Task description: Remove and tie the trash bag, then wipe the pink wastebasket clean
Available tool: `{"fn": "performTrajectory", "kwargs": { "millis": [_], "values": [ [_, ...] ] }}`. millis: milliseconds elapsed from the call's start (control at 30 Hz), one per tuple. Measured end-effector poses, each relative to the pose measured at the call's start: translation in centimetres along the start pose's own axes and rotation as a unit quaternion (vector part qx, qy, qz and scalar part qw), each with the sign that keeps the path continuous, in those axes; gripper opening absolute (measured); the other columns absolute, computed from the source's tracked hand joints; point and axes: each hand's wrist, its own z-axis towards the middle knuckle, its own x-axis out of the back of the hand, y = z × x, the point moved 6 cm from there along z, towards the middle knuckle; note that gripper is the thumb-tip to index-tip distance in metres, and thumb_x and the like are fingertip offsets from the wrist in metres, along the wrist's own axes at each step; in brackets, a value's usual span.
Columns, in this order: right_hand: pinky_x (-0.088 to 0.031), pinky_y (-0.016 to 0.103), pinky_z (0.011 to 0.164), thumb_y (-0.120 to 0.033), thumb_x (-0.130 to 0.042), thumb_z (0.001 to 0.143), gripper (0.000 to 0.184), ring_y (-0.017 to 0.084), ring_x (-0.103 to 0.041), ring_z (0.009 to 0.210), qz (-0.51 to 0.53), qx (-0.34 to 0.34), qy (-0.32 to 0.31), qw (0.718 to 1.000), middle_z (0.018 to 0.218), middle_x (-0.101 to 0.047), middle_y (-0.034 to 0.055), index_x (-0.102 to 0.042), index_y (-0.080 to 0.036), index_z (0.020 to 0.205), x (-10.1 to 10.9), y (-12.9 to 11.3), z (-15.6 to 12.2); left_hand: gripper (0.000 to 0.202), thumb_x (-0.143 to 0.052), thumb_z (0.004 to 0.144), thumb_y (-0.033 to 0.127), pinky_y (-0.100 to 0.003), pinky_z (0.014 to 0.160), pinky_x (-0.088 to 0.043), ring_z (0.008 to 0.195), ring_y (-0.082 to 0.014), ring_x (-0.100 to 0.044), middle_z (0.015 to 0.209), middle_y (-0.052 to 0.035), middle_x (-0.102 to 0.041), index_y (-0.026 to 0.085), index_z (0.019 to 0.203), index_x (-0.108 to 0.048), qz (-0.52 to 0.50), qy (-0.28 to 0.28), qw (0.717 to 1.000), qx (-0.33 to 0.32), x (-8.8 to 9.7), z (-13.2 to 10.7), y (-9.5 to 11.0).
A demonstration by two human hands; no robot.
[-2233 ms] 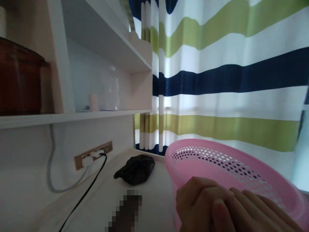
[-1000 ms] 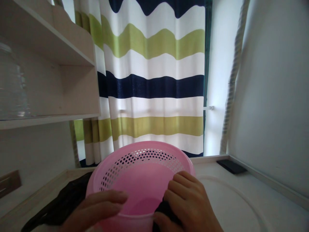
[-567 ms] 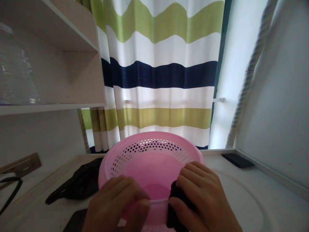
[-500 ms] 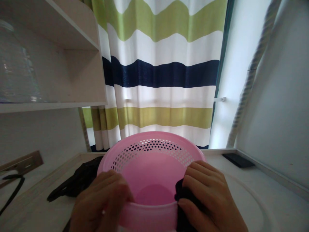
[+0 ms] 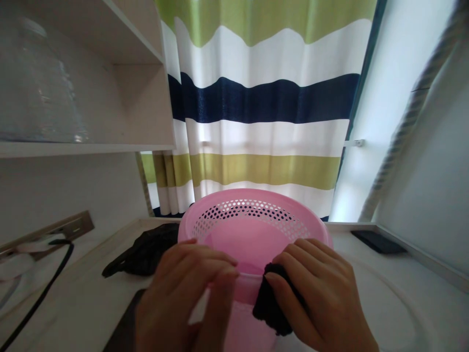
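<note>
A pink plastic basket with rows of small holes below its rim stands before me, its opening tipped towards me. My left hand is closed at the near rim, fingertips and thumb close together there; their exact contact is partly hidden. Bunched in my right hand is a black cloth, pressed over the near right part of the rim. The fingers of that hand curl over the rim, with the thumb on the outside.
A black plastic bag lies left of the basket on the white tabletop. A dark flat object is at the back right. A wall socket with a black cable is at left, below a shelf. Striped curtains hang behind.
My left hand has moved right along the near rim, closer to my right hand. More of the black cloth shows below my right hand. The whole view has shifted slightly.
</note>
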Motion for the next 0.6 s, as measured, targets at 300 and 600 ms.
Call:
{"fn": "performTrajectory", "kwargs": {
  "millis": [300,600],
  "values": [
    [-0.032,0.028,0.052,-0.022,-0.036,0.082,0.025,0.013,-0.045,0.054,0.056,-0.017,0.016,0.998,0.056,-0.05,0.0018,-0.051,-0.017,0.064,0.6,1.0,-0.4,0.014,-0.047,0.076,0.026,-0.031,0.081,-0.043,0.075,-0.0149,-0.059,0.076,0.0,-0.064,0.02,0.086,-0.055,-0.008,-0.175,0.983,-0.048,-2.2,0.0,1.7],
    [-0.042,0.024,0.056,-0.018,-0.033,0.083,0.022,0.015,-0.057,0.069,0.147,-0.072,0.102,0.981,0.077,-0.061,0.0015,-0.054,-0.023,0.084,2.3,1.6,-0.7,0.031,-0.061,0.067,0.034,-0.027,0.075,-0.044,0.078,-0.0149,-0.059,0.084,-0.0002,-0.064,0.019,0.093,-0.052,-0.036,-0.202,0.978,-0.045,-2.2,0.0,1.4]
  ]
}}
